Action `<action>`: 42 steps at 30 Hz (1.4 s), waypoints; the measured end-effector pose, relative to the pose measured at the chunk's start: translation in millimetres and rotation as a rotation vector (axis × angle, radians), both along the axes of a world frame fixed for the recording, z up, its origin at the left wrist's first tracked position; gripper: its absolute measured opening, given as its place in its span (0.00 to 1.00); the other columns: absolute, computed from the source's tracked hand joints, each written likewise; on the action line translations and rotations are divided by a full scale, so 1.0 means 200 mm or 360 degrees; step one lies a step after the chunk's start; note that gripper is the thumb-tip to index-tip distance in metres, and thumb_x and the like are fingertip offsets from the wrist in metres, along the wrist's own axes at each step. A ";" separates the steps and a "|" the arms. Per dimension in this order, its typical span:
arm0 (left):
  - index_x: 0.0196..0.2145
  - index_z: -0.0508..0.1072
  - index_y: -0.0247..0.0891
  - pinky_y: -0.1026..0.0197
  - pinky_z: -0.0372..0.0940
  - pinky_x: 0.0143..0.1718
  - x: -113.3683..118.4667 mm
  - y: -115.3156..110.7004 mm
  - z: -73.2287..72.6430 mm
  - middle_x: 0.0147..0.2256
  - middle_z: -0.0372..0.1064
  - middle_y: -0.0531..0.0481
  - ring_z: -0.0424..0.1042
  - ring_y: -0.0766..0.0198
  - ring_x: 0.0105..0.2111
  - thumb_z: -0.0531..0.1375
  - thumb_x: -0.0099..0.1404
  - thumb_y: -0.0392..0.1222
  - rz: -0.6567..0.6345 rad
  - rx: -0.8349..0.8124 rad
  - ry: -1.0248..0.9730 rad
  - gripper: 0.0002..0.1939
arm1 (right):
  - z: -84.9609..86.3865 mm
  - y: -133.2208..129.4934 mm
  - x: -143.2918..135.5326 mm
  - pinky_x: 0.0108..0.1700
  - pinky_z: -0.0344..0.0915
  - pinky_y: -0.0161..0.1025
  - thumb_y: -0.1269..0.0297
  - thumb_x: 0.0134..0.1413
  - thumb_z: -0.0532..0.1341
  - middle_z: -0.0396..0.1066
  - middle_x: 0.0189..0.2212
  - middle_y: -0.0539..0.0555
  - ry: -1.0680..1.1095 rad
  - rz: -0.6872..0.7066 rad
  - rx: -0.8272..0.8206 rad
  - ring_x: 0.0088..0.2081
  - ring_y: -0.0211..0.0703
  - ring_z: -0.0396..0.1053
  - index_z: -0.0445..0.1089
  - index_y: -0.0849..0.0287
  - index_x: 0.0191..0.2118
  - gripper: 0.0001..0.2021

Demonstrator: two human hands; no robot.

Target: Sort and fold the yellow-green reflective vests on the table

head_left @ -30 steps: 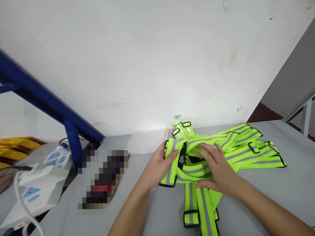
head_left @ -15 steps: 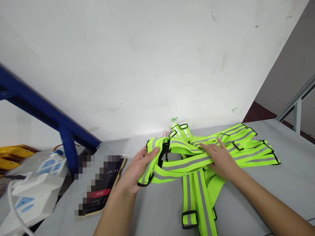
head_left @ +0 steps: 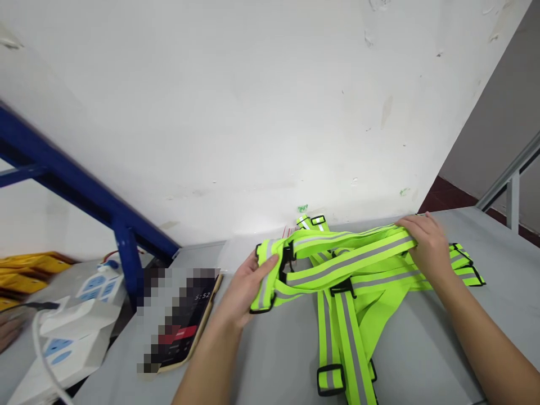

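Observation:
A neon-green reflective vest made of elastic straps with grey stripes and black buckles lies across the grey table. My left hand grips its folded left end, thumb on top, beside a black clip. On the right, my right hand is closed around the upper straps, which run lifted between both hands. Its fingertips are partly hidden behind the straps. Other straps with a black slider buckle hang toward me over the table. More strap ends lie flat under and beyond my right hand.
A phone, partly pixelated, lies on the table at left. White power strips with a cable stand farther left, near yellow packets and part of another person's hand. A blue metal frame and white wall border the table.
My right hand has moved right along the vest and closed on the upper straps, drawing them straighter. My left hand keeps its hold. Another person's hand now shows at the far left.

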State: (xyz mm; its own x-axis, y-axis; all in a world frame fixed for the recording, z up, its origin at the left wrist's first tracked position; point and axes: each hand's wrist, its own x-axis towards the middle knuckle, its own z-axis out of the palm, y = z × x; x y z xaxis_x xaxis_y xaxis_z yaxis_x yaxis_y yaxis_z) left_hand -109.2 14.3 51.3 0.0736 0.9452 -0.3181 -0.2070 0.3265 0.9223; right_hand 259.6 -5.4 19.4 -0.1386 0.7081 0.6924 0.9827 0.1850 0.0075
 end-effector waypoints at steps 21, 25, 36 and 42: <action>0.38 0.61 0.40 0.64 0.70 0.29 0.21 -0.09 -0.08 0.30 0.74 0.51 0.76 0.61 0.29 0.63 0.54 0.32 0.0231 -0.0153 -0.0125 0.16 | 0.04 -0.25 -0.96 0.58 0.59 0.56 0.64 0.60 0.57 0.62 0.60 0.65 -0.0284 0.0815 -0.0383 0.59 0.57 0.61 0.58 0.66 0.61 0.25; 0.36 0.62 0.39 0.65 0.69 0.29 0.22 -0.13 -0.06 0.29 0.72 0.52 0.75 0.63 0.30 0.63 0.53 0.31 0.0183 -0.0207 -0.0296 0.15 | -0.01 -0.24 -0.99 0.54 0.64 0.49 0.79 0.58 0.51 0.71 0.52 0.65 -0.0310 0.0831 -0.0096 0.53 0.52 0.68 0.66 0.69 0.52 0.17; 0.53 0.59 0.47 0.56 0.72 0.31 0.14 -0.24 0.10 0.47 0.69 0.46 0.74 0.57 0.38 0.62 0.60 0.45 -0.0783 -0.0045 -0.0278 0.25 | 0.05 -0.38 -0.71 0.51 0.68 0.45 0.75 0.58 0.52 0.75 0.46 0.53 0.0783 0.0922 -0.0081 0.48 0.44 0.73 0.62 0.51 0.52 0.19; 0.50 0.68 0.46 0.59 0.68 0.37 0.26 -0.22 0.01 0.46 0.66 0.47 0.71 0.59 0.37 0.67 0.54 0.47 -0.0657 0.0737 0.0794 0.26 | 0.03 -0.49 -0.67 0.26 0.68 0.40 0.55 0.57 0.59 0.74 0.28 0.52 0.1887 0.0154 -0.0215 0.27 0.46 0.72 0.68 0.52 0.38 0.08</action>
State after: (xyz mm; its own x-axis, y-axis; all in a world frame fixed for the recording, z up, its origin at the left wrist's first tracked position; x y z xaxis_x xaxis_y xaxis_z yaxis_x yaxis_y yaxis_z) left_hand -58.1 -30.0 53.8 0.3993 0.9167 0.0125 0.3203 -0.1522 0.9350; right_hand 124.8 -103.7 25.2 0.4793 0.8068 0.3456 0.3461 0.1881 -0.9191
